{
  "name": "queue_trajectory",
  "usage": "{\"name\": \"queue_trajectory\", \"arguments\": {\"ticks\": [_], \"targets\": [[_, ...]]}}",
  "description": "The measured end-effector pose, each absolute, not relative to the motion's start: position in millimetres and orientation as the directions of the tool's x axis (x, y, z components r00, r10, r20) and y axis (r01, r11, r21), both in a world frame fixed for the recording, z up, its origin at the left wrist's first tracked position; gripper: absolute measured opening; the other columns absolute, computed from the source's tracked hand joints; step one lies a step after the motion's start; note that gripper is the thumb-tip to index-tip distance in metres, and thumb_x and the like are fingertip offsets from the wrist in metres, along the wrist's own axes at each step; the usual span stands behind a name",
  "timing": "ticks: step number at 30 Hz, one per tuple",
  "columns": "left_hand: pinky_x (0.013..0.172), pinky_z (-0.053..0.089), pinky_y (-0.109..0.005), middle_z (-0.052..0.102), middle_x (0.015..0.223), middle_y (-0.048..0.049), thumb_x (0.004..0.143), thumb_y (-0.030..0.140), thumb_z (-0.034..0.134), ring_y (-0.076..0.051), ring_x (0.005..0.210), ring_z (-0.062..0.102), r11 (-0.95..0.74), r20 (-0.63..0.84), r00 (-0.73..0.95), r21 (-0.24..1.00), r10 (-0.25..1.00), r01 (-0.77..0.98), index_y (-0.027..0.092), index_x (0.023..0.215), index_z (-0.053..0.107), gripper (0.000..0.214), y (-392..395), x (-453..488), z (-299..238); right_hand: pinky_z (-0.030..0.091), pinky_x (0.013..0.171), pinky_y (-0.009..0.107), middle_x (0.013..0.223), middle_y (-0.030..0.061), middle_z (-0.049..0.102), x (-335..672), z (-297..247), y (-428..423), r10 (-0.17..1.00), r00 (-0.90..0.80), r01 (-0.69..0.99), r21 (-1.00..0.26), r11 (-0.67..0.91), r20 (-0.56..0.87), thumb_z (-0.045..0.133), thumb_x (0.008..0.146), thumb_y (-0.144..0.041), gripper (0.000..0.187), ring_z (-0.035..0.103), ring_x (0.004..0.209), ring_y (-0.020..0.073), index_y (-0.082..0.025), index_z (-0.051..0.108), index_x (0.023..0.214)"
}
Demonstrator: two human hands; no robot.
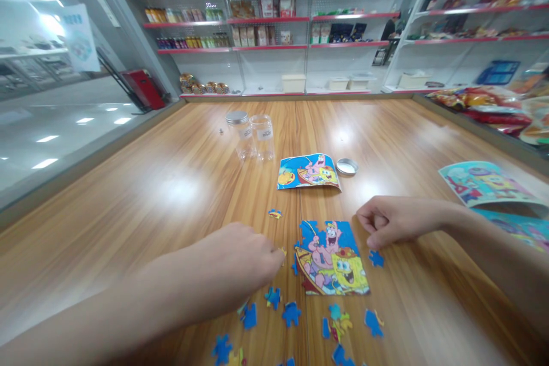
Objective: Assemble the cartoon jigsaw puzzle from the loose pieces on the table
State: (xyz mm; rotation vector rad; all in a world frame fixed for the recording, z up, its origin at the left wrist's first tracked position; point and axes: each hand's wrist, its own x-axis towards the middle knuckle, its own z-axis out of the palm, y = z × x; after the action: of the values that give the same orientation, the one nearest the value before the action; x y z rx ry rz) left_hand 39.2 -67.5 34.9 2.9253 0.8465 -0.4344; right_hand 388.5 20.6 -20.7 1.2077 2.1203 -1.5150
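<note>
A partly joined cartoon jigsaw puzzle (332, 260) lies flat on the table between my hands, its left edge uneven. My left hand (244, 266) is closed at the puzzle's left side, with a small yellowish puzzle piece (283, 254) showing at its fingertips. At the puzzle's upper right, my right hand (392, 222) rests with its fingers curled in, and nothing shows in them. Just below its thumb lies a blue puzzle piece (376, 258). One yellow-and-blue piece (275, 214) sits above my left hand. Several loose pieces, such as a blue one (291, 314), are scattered nearer me.
A curled picture sheet (309, 172) lies behind the puzzle, beside a round metal lid (347, 167). Farther back stand a lidded clear jar (240, 136) and an open one (262, 138). More picture sheets (493, 183) lie right. Stocked shelves (266, 20) face the wooden table (171, 183).
</note>
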Motion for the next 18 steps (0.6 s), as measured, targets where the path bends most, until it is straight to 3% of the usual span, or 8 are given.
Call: {"name": "queue_trajectory", "arguments": {"ticks": [10, 18], "targets": [[0.053, 0.033, -0.031, 0.070, 0.075, -0.0008, 0.088, 0.013, 0.060, -0.019, 0.066, 0.066, -0.822, -0.329, 0.772, -0.021, 0.543, 0.569, 0.021, 0.083, 0.064, 0.011, -52, 29, 29, 0.022, 0.039, 0.020, 0.052, -0.0074, 0.049, 385, -18, 20, 0.470, -0.615, 0.749, -0.656, 0.095, -0.634, 0.074, 0.077, -0.055, 0.042, 0.040, 0.043, 0.0079, -0.019, 0.052, 0.076], [0.060, 0.041, -0.031, 0.071, 0.077, -0.0038, 0.084, 0.021, 0.066, -0.022, 0.072, 0.066, -0.689, -0.462, 0.602, -0.030, 0.652, 0.724, 0.021, 0.080, 0.069, 0.005, -46, 14, 46, 0.023, 0.040, 0.020, 0.053, -0.0071, 0.050, 386, -16, 19, 0.475, -0.606, 0.759, -0.642, 0.105, -0.638, 0.075, 0.076, -0.053, 0.041, 0.041, 0.044, 0.0077, -0.019, 0.052, 0.076]]}}
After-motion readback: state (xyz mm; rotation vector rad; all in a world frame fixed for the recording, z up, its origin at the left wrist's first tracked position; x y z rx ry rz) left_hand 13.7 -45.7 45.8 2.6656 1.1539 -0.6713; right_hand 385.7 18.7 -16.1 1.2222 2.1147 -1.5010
